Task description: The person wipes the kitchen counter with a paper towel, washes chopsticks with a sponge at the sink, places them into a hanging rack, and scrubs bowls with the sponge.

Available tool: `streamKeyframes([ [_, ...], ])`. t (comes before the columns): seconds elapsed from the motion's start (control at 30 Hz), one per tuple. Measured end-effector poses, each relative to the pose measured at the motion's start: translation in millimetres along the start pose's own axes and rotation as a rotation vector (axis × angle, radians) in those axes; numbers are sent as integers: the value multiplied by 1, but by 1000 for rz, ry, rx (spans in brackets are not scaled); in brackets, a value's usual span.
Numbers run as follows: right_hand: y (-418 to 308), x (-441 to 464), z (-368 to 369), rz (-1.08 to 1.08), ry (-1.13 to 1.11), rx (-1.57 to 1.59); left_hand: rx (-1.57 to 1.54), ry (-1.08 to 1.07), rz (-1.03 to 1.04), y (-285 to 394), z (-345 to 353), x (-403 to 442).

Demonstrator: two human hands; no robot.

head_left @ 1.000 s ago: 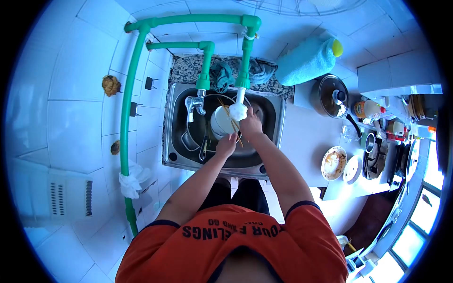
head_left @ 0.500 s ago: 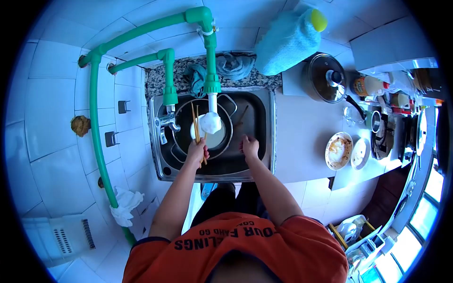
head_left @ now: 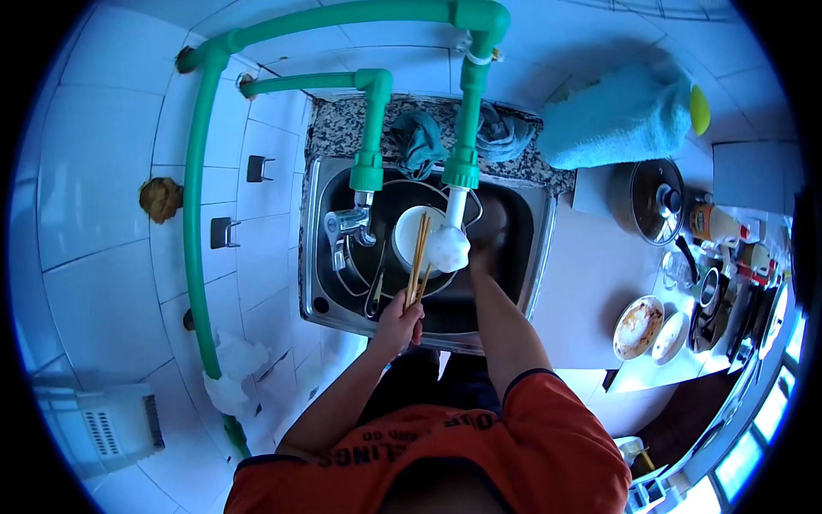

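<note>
Several chopsticks (head_left: 419, 257) jut forward from the left grip (head_left: 400, 324).

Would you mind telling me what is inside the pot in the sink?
The pot holds a white bowl, partly hidden by the chopsticks and the white valve knob; whatever lies beneath the bowl is covered.
</note>
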State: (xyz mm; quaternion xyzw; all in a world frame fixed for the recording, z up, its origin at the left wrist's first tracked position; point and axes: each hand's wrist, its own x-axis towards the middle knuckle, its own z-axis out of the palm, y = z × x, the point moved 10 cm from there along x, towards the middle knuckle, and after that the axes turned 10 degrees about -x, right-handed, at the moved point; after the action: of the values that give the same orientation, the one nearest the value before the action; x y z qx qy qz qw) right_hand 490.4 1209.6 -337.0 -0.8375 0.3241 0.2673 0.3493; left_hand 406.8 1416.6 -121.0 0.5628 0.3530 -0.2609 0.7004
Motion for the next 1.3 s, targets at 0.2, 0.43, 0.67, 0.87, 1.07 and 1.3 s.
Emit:
streamKeyframes([
  [0.2,24,22,31,57,1,-132,489,307,330,10,-50,51],
  [0.43,10,15,22,165,54,-98,512,237,338,-7,-47,91],
  [0.67,10,0,8,252,91,67,1129,172,407,-1,8,41],
  [0.87,22,10,17,222,163,103,1289,81,427,10,12,60],
  [1.07,-18,-28,-25,-24,102,69,1333,47,418,23,1,56],
  [1.3,-103,-151,-209,-540,361,-75,1235,70,324,-10,21,64],
])
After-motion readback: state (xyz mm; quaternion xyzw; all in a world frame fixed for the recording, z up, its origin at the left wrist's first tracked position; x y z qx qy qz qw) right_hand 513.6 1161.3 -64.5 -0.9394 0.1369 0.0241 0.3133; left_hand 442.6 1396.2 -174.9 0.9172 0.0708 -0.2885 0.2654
